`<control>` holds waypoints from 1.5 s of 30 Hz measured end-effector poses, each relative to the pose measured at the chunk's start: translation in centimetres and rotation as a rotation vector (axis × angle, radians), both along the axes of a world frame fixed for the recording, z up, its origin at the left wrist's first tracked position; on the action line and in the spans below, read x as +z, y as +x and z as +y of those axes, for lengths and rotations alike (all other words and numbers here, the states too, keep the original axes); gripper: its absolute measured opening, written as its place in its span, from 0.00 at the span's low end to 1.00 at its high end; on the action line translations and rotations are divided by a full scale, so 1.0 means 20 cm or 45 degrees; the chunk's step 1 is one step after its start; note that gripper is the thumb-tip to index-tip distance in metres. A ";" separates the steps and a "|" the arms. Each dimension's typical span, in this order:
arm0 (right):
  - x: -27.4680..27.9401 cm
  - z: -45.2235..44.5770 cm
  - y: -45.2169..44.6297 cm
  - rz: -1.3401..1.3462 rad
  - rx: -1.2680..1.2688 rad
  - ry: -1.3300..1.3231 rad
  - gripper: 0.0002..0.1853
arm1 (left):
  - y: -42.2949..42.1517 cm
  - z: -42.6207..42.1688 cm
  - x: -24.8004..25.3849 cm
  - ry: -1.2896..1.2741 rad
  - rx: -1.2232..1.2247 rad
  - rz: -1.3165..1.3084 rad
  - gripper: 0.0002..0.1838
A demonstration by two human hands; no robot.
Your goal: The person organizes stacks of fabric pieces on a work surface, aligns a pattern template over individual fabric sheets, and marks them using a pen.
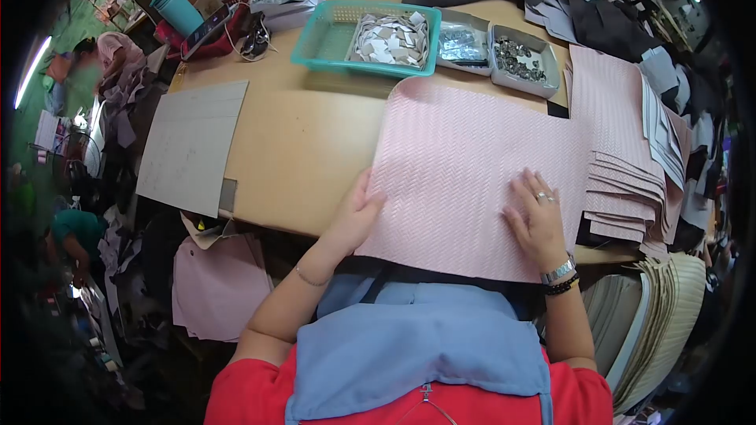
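A large pink sheet with a woven pattern (465,165) lies over the front of the wooden table (299,134), its near edge hanging past the table's edge. My left hand (358,216) grips the sheet's left edge, thumb on top and the other fingers partly hidden. My right hand (537,216) rests on the sheet's right part with its fingers spread. Just to the right lies a stack of similar pink pieces (622,157) in overlapping layers.
A teal basket (315,46) holds a box of small pale pieces. Beside it are a box of plastic packets (463,41) and a box of metal parts (518,59). A grey board (193,145) lies left. Other people (118,59) work at far left.
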State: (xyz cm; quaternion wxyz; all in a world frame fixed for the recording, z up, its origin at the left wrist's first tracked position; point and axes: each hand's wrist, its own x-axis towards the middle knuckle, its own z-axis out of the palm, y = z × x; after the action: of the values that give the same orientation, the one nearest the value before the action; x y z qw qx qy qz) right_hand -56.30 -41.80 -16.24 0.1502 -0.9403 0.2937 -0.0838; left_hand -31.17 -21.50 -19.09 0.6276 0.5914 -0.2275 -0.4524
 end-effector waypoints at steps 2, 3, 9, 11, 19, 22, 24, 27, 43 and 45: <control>-0.03 -0.03 -0.03 -0.031 -0.100 0.033 0.26 | 0.05 0.08 -0.02 0.037 0.074 -0.049 0.30; -0.02 -0.04 -0.02 -0.033 -0.104 0.052 0.27 | 0.10 0.15 -0.03 0.038 0.092 -0.035 0.30; -0.01 -0.23 0.26 -0.140 -0.079 -0.165 0.30 | 0.21 0.26 0.13 0.145 0.250 -0.747 0.31; -0.05 -0.39 0.38 -0.219 -0.162 -0.372 0.32 | 0.22 0.18 0.23 0.256 0.192 -1.299 0.33; -0.20 -0.82 0.57 -0.079 -0.481 -0.530 0.26 | 0.59 -0.59 0.10 0.470 0.132 -2.158 0.32; -0.25 -0.95 0.60 -0.212 -0.421 -0.547 0.25 | 0.66 -0.74 0.04 0.520 0.202 -2.166 0.30; -0.26 -1.04 0.62 -0.230 -0.373 -0.542 0.25 | 0.70 -0.81 0.03 0.579 0.205 -2.153 0.29; -0.24 -1.07 0.64 -0.220 -0.338 -0.605 0.29 | 0.73 -0.91 0.03 0.621 0.208 -2.130 0.30; -0.09 -0.24 0.20 -0.084 -0.175 -0.013 0.39 | 0.42 0.10 0.02 0.638 0.204 -1.748 0.25; -0.09 -0.25 0.26 -0.086 -0.131 -0.021 0.38 | 0.43 0.08 0.02 0.467 0.262 -1.499 0.19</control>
State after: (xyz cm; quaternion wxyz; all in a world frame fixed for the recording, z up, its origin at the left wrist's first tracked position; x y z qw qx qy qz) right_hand -51.04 -46.76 -18.08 0.1478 -0.9219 0.3356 -0.1253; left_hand -22.59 -19.94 -18.61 0.3256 0.8585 -0.3957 -0.0197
